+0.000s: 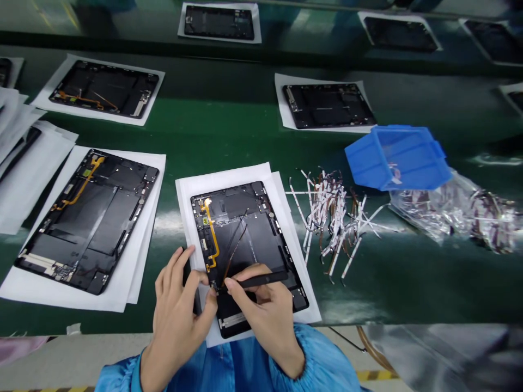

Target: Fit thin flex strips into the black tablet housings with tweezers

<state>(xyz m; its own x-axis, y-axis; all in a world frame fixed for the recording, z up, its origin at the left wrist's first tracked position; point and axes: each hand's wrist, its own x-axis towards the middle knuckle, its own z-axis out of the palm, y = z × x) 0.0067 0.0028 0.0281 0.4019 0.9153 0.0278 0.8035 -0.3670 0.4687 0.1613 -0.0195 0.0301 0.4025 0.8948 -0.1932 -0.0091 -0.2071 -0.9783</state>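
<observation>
In front of me a black tablet back housing (269, 239) lies on white sheets, with an orange flex cable (213, 239) along its left side. My right hand (267, 305) is closed around a black stick-like tool (265, 279), its fingertips low over the housing. A thin brown flex strip (236, 250) rises from near those fingertips; whether they grip it I cannot tell. My left hand (182, 296) has its fingers apart, with thumb and index fingertips touching the housing's left edge and holding nothing visible. The spot between both hands is partly covered by fingers.
At left another tablet housing (92, 223) rests on white paper, beside stacked sheets (36, 174). To the right lie a heap of white-and-brown flex strips (333, 212), a tipped blue bin (412, 158) and a clear plastic bag (441, 207). More housings on paper (329, 106) sit farther back.
</observation>
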